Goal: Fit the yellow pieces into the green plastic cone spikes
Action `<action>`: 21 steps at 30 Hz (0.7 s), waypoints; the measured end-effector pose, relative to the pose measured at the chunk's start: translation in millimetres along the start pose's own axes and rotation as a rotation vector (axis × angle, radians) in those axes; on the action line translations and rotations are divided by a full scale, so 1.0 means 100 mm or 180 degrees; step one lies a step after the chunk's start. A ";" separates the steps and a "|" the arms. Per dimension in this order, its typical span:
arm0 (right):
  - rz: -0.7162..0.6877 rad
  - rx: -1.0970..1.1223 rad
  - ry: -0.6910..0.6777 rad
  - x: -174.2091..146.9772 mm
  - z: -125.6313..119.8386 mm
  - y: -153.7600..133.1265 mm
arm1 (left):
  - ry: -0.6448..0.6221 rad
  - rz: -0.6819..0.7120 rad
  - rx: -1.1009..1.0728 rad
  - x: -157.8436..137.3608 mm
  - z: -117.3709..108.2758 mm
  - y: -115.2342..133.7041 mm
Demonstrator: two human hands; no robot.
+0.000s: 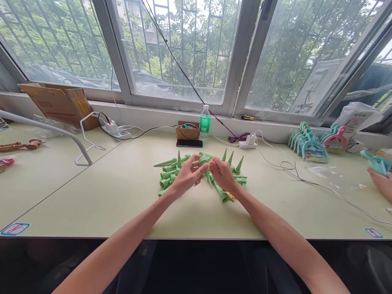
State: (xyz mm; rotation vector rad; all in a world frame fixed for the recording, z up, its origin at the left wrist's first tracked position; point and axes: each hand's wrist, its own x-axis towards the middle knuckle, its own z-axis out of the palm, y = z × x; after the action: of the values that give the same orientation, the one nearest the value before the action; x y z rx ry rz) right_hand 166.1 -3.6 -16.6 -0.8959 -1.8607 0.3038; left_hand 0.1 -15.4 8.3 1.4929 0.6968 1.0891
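My left hand (189, 173) is closed on a green plastic watering spike (203, 160), its wide ribbed collar up between thumb and fingers and its tip pointing down. Right beside it, my right hand (223, 173) is pinched at the collar's side; what its fingers grip, if anything, is too small to make out. More green spikes lie to the left of my hands, such as a ribbed one (165, 174). On the right, several stand or lie too, one flared spike (221, 192) resting near small yellow pieces (230, 197) partly under my right wrist.
Behind the spikes are a black phone (189, 143), a small cardboard box (187, 131) and a water bottle (205, 122). White cables (294, 173) cross the table on the right. Stacked hangers (309, 143) stand farther right, where another person's hand (381, 183) holds a blue hanger.
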 end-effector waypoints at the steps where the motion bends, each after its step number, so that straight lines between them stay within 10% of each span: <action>1: 0.0014 0.0005 0.0003 0.00 0.00 0.00 | -0.0002 0.0049 0.0028 0.00 0.00 0.00; 21: 0.0487 0.0392 0.0185 0.03 0.03 -0.07 | 0.0216 0.0887 0.1256 0.00 0.01 -0.12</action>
State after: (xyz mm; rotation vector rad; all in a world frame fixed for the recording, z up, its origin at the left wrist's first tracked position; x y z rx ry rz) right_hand 159.4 -5.7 -11.7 -0.9537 -1.7042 0.4766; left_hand 2.6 -12.5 -3.5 1.9412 0.8003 1.2670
